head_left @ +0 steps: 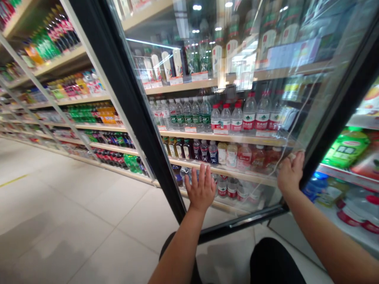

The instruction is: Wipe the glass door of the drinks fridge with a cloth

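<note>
- Black-framed door (pixel 133 102): stands open, left of a shelf (pixel 349 175).
- Left hand (pixel 201 189): fingers spread, palm facing the door's lower left.
- Right hand (pixel 290 175): pinching a pale item (pixel 292 156), identity unclear, at the door's right edge.
- Bottles (pixel 249 114): in rows, visible through the door.

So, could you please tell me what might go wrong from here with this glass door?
The door appears to stand open; if it swung, it might bump the right knee below it. The right grip is close to the door's right edge, so its fingers could perhaps get pinched. The left grip is spread at the glass and may leave prints, though actual contact is hard to confirm.
</note>
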The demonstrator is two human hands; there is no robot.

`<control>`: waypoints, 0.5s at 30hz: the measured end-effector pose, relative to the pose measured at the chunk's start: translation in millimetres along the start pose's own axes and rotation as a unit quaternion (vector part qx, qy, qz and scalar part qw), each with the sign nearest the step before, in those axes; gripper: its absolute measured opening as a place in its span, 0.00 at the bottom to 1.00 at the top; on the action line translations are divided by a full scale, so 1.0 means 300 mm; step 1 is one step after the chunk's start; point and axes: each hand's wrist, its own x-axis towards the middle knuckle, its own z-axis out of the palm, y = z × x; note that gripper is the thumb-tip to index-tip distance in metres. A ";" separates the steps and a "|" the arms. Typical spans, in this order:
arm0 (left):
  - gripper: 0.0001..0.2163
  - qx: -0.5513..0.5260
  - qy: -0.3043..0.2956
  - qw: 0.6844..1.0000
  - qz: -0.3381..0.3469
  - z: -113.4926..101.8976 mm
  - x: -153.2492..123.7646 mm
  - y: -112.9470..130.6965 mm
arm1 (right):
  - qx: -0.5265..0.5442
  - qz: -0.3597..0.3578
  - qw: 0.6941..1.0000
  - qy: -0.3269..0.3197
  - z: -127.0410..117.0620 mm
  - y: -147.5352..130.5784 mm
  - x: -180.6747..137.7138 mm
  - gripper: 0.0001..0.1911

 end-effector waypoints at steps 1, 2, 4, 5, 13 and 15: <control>0.30 0.002 0.001 1.000 0.001 0.000 0.000 0.000 | -0.001 -0.006 1.000 0.009 -0.004 -0.012 0.033 0.37; 0.30 0.004 0.002 1.000 0.001 0.001 0.001 0.000 | -0.002 -0.011 1.000 0.014 -0.007 -0.022 0.055 0.36; 0.29 0.006 0.004 1.000 0.000 0.001 0.000 -0.001 | -0.004 -0.013 1.000 0.014 -0.010 -0.024 0.059 0.36; 0.29 0.005 0.004 1.000 0.000 0.002 -0.001 -0.001 | -0.005 -0.008 1.000 0.011 -0.009 -0.017 0.045 0.35; 0.29 -0.006 0.003 1.000 -0.004 0.007 -0.006 -0.001 | 0.000 -0.074 0.997 0.006 0.032 -0.155 0.024 0.33; 0.29 -0.008 0.007 1.000 -0.007 0.009 -0.006 -0.002 | 0.021 -0.195 0.981 -0.007 0.054 -0.247 0.018 0.31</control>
